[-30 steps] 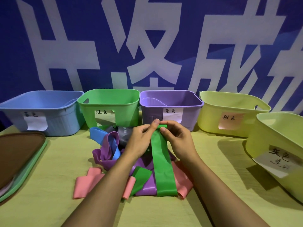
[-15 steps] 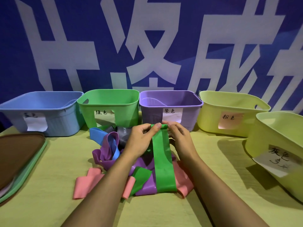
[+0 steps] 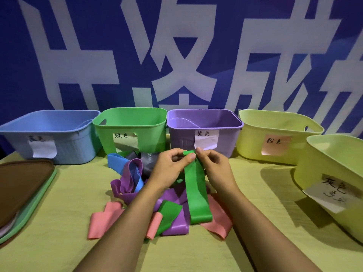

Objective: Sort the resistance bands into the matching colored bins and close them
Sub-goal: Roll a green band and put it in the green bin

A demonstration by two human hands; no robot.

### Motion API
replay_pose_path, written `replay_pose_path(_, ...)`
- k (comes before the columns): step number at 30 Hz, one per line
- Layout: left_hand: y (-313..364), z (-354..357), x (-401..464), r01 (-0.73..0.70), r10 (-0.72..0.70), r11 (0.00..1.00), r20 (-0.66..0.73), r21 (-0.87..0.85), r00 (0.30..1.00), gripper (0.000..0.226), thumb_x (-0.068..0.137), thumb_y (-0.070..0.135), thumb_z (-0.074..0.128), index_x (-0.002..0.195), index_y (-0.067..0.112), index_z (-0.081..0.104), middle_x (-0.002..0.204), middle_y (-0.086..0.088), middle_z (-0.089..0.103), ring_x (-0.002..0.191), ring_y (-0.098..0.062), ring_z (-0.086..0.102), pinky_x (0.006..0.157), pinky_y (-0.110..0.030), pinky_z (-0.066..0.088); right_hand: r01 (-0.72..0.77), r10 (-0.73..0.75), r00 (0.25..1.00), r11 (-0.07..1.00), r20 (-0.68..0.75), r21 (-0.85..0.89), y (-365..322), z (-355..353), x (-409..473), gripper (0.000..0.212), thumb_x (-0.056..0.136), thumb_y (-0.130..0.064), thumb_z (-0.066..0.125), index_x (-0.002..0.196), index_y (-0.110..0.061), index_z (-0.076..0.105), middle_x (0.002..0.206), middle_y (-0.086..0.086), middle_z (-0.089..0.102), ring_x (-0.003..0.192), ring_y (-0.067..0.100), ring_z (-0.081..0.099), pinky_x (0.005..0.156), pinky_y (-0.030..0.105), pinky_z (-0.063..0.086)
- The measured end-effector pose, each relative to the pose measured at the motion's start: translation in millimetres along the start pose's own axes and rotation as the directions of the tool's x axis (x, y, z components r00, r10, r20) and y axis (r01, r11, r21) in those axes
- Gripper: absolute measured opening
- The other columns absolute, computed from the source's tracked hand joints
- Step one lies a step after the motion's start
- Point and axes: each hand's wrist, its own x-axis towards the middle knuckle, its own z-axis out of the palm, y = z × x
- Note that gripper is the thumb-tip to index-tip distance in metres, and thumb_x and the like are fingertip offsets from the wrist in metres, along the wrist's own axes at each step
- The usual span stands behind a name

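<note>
- Left hand [image 3: 169, 169] and right hand [image 3: 216, 169] both pinch the top fold of the flat green rubber band [image 3: 197, 191].
- It looks light, limp and stretchy; gripping the folded end seems best.

A staged demo table [image 3: 59, 222] backed by a printed blue banner [image 3: 294, 46].

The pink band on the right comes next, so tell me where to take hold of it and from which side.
Pinch the pink band at its near right corner, coming from the right and above. That end lies flat and bare on the table, while its far part runs under the green band, which both hands now hold. Likely easiest for the right hand.
</note>
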Motion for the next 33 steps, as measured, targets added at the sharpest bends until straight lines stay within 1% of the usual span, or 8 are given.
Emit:
replay_pose_path(4,4.7,0.8,-1.8,-0.007,0.007,0.999,0.0,-0.046,1.0,0.019,0.084,0.021,0.079,0.099,0.011,0.078,0.097,-0.011,0.079,0.091,-0.019,0.073,0.091,-0.04,0.057,0.022,-0.024,0.999,0.999,0.033,0.037,3.5,-1.8,4.8,0.019,0.097,-0.025,0.068,0.085,-0.011,0.072,0.075,0.001,0.072,0.074,0.015,0.066,0.064,0.03,0.053)
replay_pose_path(11,6.2,-1.1,-2.2,0.094,-0.094,0.995,-0.012,-0.022,0.996,0.072,0.072,0.079,0.07,0.094,0.011,0.078,0.095,-0.025,0.076,0.097,-0.044,0.072,0.096,-0.065,0.053,0.074,-0.076,0.99,0.997,0.115,0.02,10.5,-0.7,8.3,0.007,0.098,-0.007,0.065,0.099,-0.011,0.071,0.082,-0.006,0.074,0.075,0.005,0.067,0.062,0.019,0.051)
replay_pose_path(16,8.3,-0.1,-1.4,0.062,-0.059,0.996,-0.043,0.067,0.997,0.076,0.073,0.086,0.059,0.084,0.013,0.079,0.08,-0.025,0.072,0.073,-0.024,0.062,0.075,-0.047,0.053,0.113,-0.112,0.985,0.994,0.128,0.001,11.4,-0.6,8.4,0.011,0.097,-0.004,0.066,0.102,-0.012,0.071,0.086,-0.008,0.074,0.078,0.002,0.067,0.064,0.017,0.051)
replay_pose_path(19,8.8,1.7,-2.3,0.054,-0.049,0.996,-0.068,0.071,0.996,0.081,0.072,0.088,0.062,0.087,0.009,0.079,0.087,-0.029,0.073,0.074,-0.023,0.064,0.075,-0.049,0.053,0.136,-0.133,0.984,0.99,0.122,-0.018,11.7,-1.2,8.2,0.012,0.096,-0.006,0.068,0.102,-0.015,0.072,0.086,-0.007,0.075,0.079,0.003,0.067,0.065,0.018,0.05)
replay_pose_path(22,9.2,2.9,-2.6,0.059,-0.058,0.998,-0.056,0.007,0.997,0.061,0.082,0.067,0.063,0.088,0.009,0.08,0.086,-0.023,0.076,0.076,-0.024,0.068,0.076,-0.04,0.052,0.13,-0.128,0.986,0.991,0.109,-0.012,10.2,-2.3,6.9,0.013,0.095,-0.007,0.069,0.105,-0.015,0.072,0.089,-0.006,0.076,0.08,0.004,0.067,0.065,0.019,0.051)
replay_pose_path(27,-5.9,1.1,4.2,0.035,-0.035,0.999,-0.033,0.005,0.999,0.094,0.074,0.085,0.066,0.095,-0.007,0.066,0.082,-0.015,0.064,0.078,-0.024,0.052,0.075,-0.042,0.04,-0.011,0.008,0.998,0.998,0.058,0.058,3.2,-0.6,1.1,0.039,0.092,-0.047,0.063,0.103,-0.01,0.069,0.089,0.006,0.071,0.08,0.019,0.065,0.064,0.029,0.052)
replay_pose_path(30,-8.6,-0.3,6.2,0.023,-0.024,1.0,-0.017,-0.017,1.0,0.086,0.076,0.081,0.068,0.095,-0.003,0.069,0.086,-0.013,0.062,0.08,-0.025,0.051,0.078,-0.043,0.041,-0.093,0.093,0.996,0.996,-0.003,0.016,-0.9,-0.5,0.3,0.062,0.084,-0.068,0.055,0.085,-0.007,0.065,0.075,0.013,0.059,0.068,0.023,0.052,0.058,0.031,0.042)
replay_pose_path(33,-3.4,2.4,4.8,0.005,-0.005,1.0,-0.019,-0.014,1.0,0.074,0.077,0.078,0.068,0.094,0.006,0.074,0.082,-0.02,0.068,0.075,-0.025,0.053,0.072,-0.049,0.048,-0.105,0.105,0.994,0.992,-0.006,-0.073,-3.0,-2.7,-2.2,0.07,0.087,-0.071,0.051,0.071,-0.005,0.068,0.067,0.009,0.069,0.06,0.021,0.06,0.054,0.027,0.046)
